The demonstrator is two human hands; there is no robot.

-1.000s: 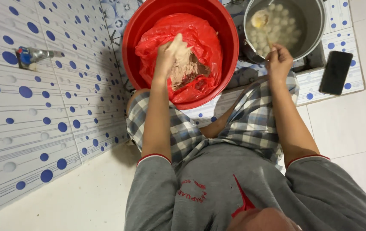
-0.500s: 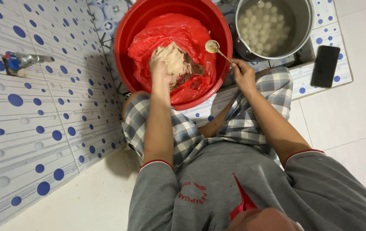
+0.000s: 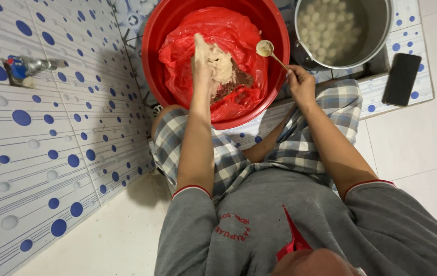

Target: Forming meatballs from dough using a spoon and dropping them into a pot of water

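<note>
Dough [image 3: 217, 61] clings to my left hand [image 3: 201, 66], a pale, sticky mass that covers the fingers and rises above them, so my grip is closed around a handful of it. That hand is inside the red basin [image 3: 157, 61], directly over the red plastic bag [image 3: 228, 30] that lines it, and the rest of the mixture lies in the folds of the bag just to the right of and below my fingers, where it looks darker. My right hand [image 3: 300, 84] is at the basin's near right rim, fingers pinched shut on the thin handle of a spoon [image 3: 265, 48]. The spoon slants up and to the left from my hand, so its round bowl sits over the bag, close beside the dough on my left hand but not touching it; a little pale paste fills the bowl. Beyond the rim, to the upper right, stands a metal pot [image 3: 382, 30] full of small whitish balls in cloudy water. A black phone [image 3: 401, 79] lies flat on the patterned floor mat [image 3: 423, 97] to the right of the pot, well apart from both hands. My knees in checked shorts [image 3: 300, 148] are folded under the basin, and a tap [image 3: 24, 67] juts from the blue-dotted tiled wall [image 3: 50, 168] on my left.
</note>
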